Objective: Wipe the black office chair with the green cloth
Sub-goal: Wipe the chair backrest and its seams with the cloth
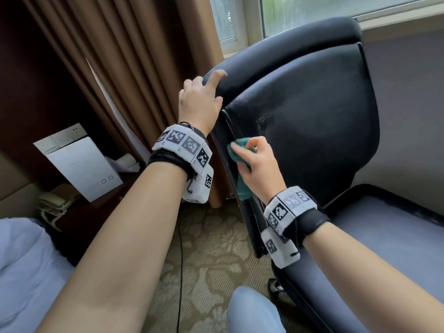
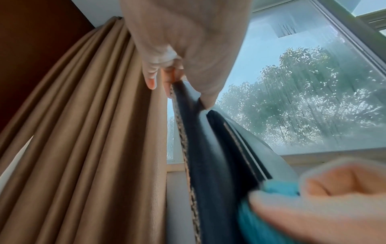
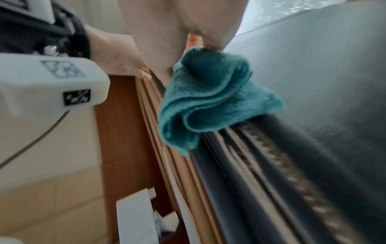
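Note:
The black office chair fills the right half of the head view, its backrest facing me. My left hand grips the upper left corner of the backrest, fingers curled over the edge. My right hand holds the green cloth bunched against the backrest's left side edge, lower down. In the right wrist view the cloth hangs in folds over the chair's edge seam. The left wrist view shows the cloth and my right hand, blurred.
Brown curtains hang just left of the chair, with a window behind it. A dark wooden side table holds white papers and a phone. A bed corner is lower left. A black cable runs across patterned carpet.

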Demonstrator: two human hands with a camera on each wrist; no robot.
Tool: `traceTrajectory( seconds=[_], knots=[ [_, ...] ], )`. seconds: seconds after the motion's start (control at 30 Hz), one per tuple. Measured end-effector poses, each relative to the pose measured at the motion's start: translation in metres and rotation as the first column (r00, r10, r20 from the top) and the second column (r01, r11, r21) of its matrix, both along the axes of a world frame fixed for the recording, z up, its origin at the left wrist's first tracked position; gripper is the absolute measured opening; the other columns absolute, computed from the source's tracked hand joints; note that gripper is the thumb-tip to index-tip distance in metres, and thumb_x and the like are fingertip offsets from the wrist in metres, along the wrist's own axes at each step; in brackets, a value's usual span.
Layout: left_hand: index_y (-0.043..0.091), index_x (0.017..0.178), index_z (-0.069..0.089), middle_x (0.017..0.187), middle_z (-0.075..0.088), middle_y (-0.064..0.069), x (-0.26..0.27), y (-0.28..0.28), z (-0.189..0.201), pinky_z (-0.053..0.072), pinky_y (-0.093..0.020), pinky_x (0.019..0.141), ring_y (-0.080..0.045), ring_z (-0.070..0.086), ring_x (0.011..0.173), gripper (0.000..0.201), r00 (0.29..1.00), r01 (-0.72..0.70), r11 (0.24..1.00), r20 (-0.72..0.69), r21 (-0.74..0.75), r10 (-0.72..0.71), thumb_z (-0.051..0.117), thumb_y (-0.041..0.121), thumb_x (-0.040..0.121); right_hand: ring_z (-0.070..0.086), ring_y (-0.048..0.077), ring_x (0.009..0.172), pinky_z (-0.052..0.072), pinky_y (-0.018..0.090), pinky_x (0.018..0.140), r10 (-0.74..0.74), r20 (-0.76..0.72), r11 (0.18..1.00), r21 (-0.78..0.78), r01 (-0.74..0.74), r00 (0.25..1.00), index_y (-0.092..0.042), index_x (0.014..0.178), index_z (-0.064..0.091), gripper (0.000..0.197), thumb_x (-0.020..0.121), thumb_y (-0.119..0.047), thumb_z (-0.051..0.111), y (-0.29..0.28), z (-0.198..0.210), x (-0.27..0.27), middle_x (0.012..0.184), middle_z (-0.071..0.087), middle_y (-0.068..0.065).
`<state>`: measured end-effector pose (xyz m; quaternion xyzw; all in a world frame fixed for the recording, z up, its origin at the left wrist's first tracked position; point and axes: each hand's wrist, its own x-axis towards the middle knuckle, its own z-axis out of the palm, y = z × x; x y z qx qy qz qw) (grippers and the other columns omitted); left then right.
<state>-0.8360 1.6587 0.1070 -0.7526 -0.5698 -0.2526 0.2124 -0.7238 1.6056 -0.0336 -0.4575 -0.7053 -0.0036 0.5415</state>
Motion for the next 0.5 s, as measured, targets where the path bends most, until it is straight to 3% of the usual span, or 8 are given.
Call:
traceTrajectory(
  seconds=[0.1, 0.23, 0.3, 0.37, 0.5],
  knots=[
    [0.027, 0.137, 0.039, 0.120, 0.053, -0.012, -0.002, -0.004, 0.000, 0.035, -0.039, 0.093, -0.033, 0.044, 0.110, 0.045, 1.000, 0.007, 1.000, -0.003, 0.014, -0.007, 0.046, 0.023, 0.094, 0.055, 0.029, 0.088, 0.053, 0.039, 0.076, 0.041, 0.002, 0.999, 0.031, -0.041, 0.999, -0.006, 0.110, 0.067, 0.034, 0.078, 0.004, 0.061, -0.013, -0.009, 0.009, 0.100, 0.051, 0.018],
    [0.028, 0.137, 0.040, 0.120, 0.054, -0.012, -0.006, -0.014, -0.002, 0.035, -0.039, 0.093, -0.032, 0.045, 0.109, 0.045, 1.000, -0.003, 0.999, -0.007, 0.032, 0.003, 0.047, 0.024, 0.093, 0.046, 0.014, 0.088, 0.037, 0.008, 0.087, 0.004, -0.243, 0.993, 0.112, 0.024, 0.970, -0.003, 0.119, 0.061, 0.039, 0.081, 0.003, 0.058, -0.008, 0.026, 0.014, 0.101, 0.045, 0.013],
    [0.028, 0.137, 0.040, 0.119, 0.054, -0.012, -0.009, -0.021, -0.003, 0.035, -0.039, 0.093, -0.033, 0.045, 0.109, 0.045, 1.000, 0.000, 0.999, -0.001, 0.047, 0.000, 0.047, 0.024, 0.093, 0.044, 0.014, 0.093, 0.029, 0.003, 0.088, -0.004, -0.327, 1.000, 0.025, 0.013, 0.945, -0.002, 0.123, 0.058, 0.038, 0.086, 0.000, 0.054, 0.007, 0.049, 0.012, 0.105, 0.042, 0.012],
    [0.027, 0.136, 0.042, 0.119, 0.054, -0.012, -0.011, -0.028, -0.004, 0.035, -0.040, 0.093, -0.033, 0.045, 0.108, 0.045, 1.000, 0.008, 0.998, 0.017, 0.058, -0.009, 0.049, 0.023, 0.092, 0.049, 0.022, 0.099, 0.031, 0.011, 0.090, 0.009, -0.292, 0.998, -0.049, -0.024, 0.956, -0.004, 0.123, 0.059, 0.037, 0.088, -0.003, 0.051, 0.013, 0.058, 0.006, 0.109, 0.045, 0.018],
    [0.027, 0.136, 0.043, 0.119, 0.055, -0.012, -0.015, -0.037, -0.006, 0.036, -0.040, 0.092, -0.034, 0.046, 0.108, 0.046, 0.999, 0.001, 0.997, 0.038, 0.071, -0.004, 0.050, 0.022, 0.091, 0.055, 0.036, 0.096, 0.047, 0.032, 0.085, 0.079, -0.046, 0.996, 0.045, -0.077, 0.996, -0.007, 0.114, 0.066, 0.037, 0.083, -0.004, 0.048, -0.001, 0.037, 0.004, 0.104, 0.051, 0.021]
  ],
)
